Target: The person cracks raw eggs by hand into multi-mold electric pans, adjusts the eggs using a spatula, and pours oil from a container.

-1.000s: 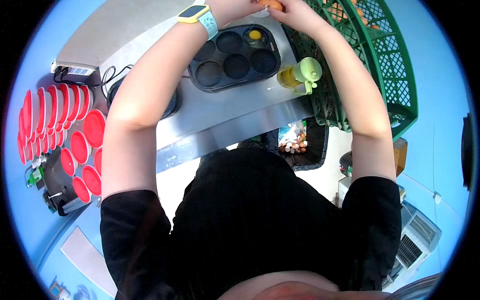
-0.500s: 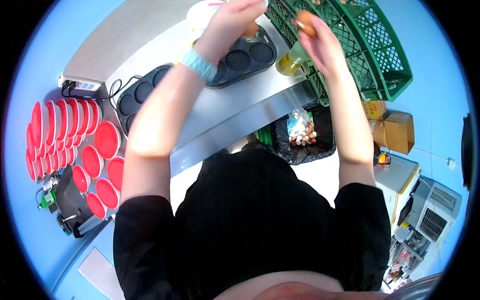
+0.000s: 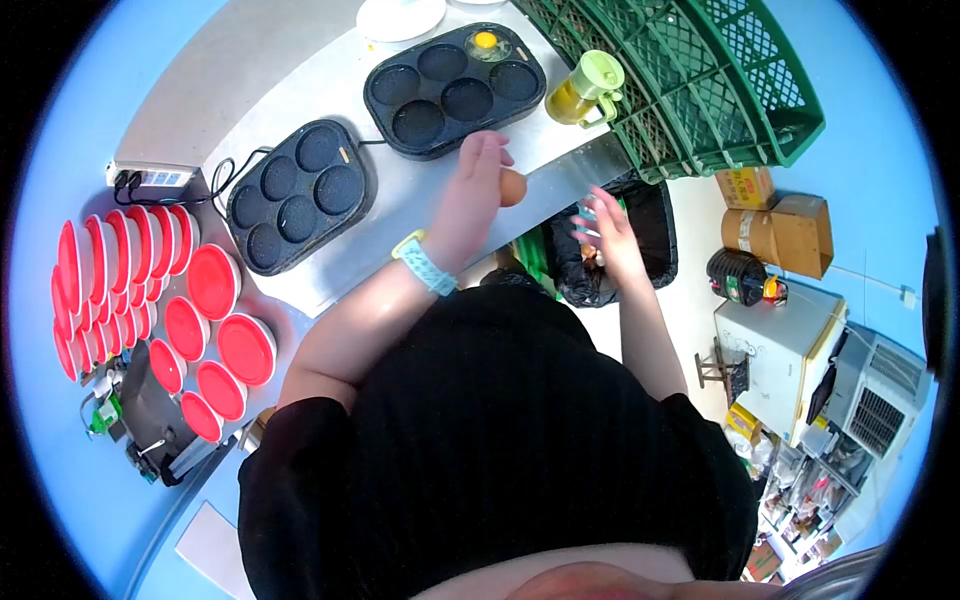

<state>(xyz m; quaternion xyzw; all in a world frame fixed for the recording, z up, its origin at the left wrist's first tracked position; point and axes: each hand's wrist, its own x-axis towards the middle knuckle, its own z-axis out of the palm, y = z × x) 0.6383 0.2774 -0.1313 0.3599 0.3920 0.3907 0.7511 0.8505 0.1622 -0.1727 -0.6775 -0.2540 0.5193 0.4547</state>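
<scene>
My left hand (image 3: 472, 200), with a pale blue watch band at the wrist, is closed around a brown egg (image 3: 512, 187) in front of the near edge of the black pan (image 3: 430, 88). A cracked egg with a whole yellow yolk (image 3: 487, 42) lies in that pan's far right hollow; the pan's other hollows hold nothing. Over the black-lined bin (image 3: 652, 240) my right hand (image 3: 612, 238) has its fingers spread, holding nothing. Eggshells in the bin are partly hidden by that hand.
A second black pan (image 3: 298, 195) stands to the left. An oil jug (image 3: 584, 90) sits beside the green crate (image 3: 690, 90). Red-lidded bowls (image 3: 213, 282) are stacked at left, near a power strip (image 3: 150, 176). Cardboard boxes (image 3: 800, 235) stand at right.
My right hand has moved down from beside the crate to the bin and let go of an eggshell. My left hand has drawn back from above the pan, keeping the brown egg.
</scene>
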